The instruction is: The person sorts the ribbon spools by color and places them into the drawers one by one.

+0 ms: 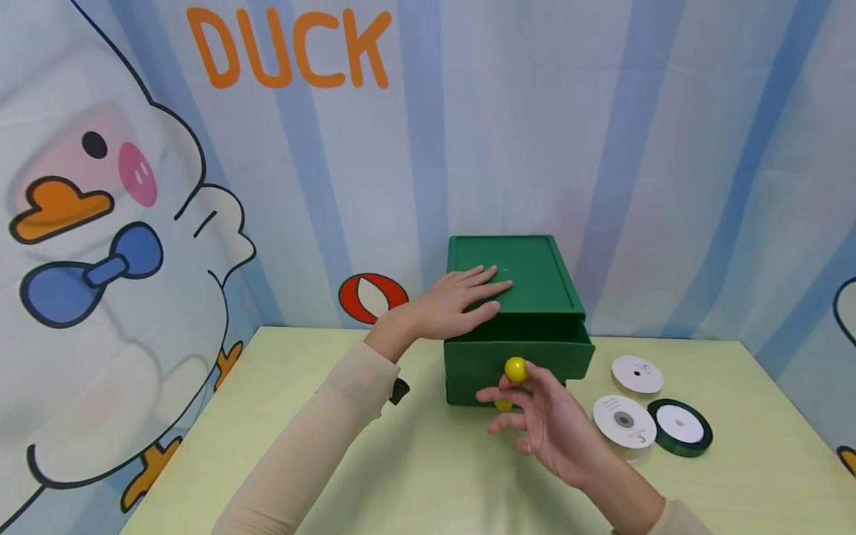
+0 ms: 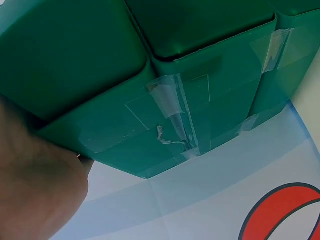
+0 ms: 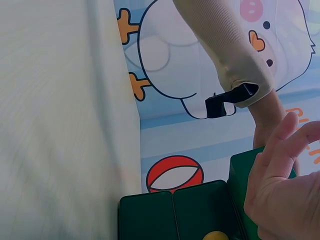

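A green drawer cabinet (image 1: 508,260) stands against the back of the table, its upper drawer (image 1: 475,360) pulled partly out. My left hand (image 1: 461,301) rests on the cabinet's top with fingers spread; part of it shows at the edge of the left wrist view. At the drawer front, my right hand (image 1: 548,427) pinches the round yellow knob (image 1: 516,369) between thumb and a finger, the other fingers loosely bent. A second yellow knob (image 1: 504,405) sits below, partly behind these fingers. What the drawer holds cannot be seen.
Two white ribbon spools (image 1: 637,374) (image 1: 623,421) and a dark green ribbon roll (image 1: 681,427) lie right of the cabinet. Clear tape (image 2: 172,107) joins the cabinet's sections. A printed curtain (image 1: 521,134) hangs behind the pale yellow table (image 1: 267,416).
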